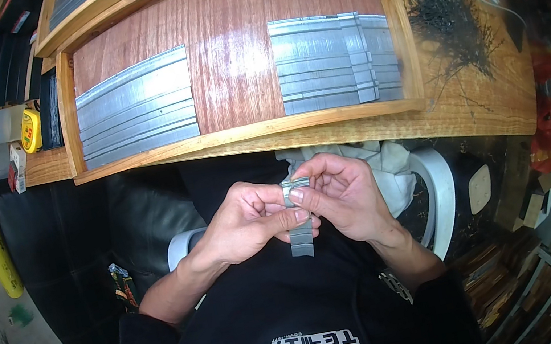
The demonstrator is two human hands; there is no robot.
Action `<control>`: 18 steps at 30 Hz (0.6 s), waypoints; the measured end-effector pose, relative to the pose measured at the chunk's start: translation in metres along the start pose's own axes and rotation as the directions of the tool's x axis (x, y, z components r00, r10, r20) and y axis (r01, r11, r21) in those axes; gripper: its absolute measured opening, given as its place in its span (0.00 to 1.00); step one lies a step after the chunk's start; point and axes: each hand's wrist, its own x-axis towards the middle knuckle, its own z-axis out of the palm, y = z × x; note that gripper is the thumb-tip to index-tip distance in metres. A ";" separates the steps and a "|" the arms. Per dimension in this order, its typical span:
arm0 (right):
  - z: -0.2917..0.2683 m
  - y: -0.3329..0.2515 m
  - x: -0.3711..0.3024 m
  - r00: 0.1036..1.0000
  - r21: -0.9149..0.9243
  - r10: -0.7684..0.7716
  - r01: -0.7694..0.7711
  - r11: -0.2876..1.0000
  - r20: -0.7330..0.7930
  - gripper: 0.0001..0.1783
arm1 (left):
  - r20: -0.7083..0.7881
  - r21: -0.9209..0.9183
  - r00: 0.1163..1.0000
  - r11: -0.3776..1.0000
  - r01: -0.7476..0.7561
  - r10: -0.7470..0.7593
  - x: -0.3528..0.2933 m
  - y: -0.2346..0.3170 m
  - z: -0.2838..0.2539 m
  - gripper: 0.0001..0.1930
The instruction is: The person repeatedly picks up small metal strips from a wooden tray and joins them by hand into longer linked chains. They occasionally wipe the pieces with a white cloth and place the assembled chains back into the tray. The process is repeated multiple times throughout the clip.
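Both hands, left hand (247, 222) and right hand (342, 197), pinch one grey metal strip (301, 238) between them, its long axis vertical, below the tabletop (471, 108).

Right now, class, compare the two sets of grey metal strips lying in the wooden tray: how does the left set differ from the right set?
The left set lies as long strips in a single fanned layer; the right set is stacked in overlapping piles. The left set sits against the tray's left wall, the right set against its right wall. Both are grey, shiny metal, lying flat on the reddish tray floor.
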 end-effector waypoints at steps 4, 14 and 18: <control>-0.001 0.001 0.000 1.000 0.017 -0.016 0.016 1.000 -0.006 0.10 | -0.002 0.004 1.000 1.000 -0.003 0.003 0.001 0.002 0.001 0.10; -0.001 -0.001 -0.001 1.000 -0.032 -0.006 0.006 0.999 0.005 0.08 | -0.022 -0.003 1.000 1.000 -0.001 0.001 0.000 0.000 0.000 0.10; -0.003 -0.002 -0.002 1.000 -0.066 0.020 -0.019 0.998 0.019 0.07 | -0.003 0.062 1.000 0.998 0.000 0.001 -0.001 -0.002 -0.002 0.09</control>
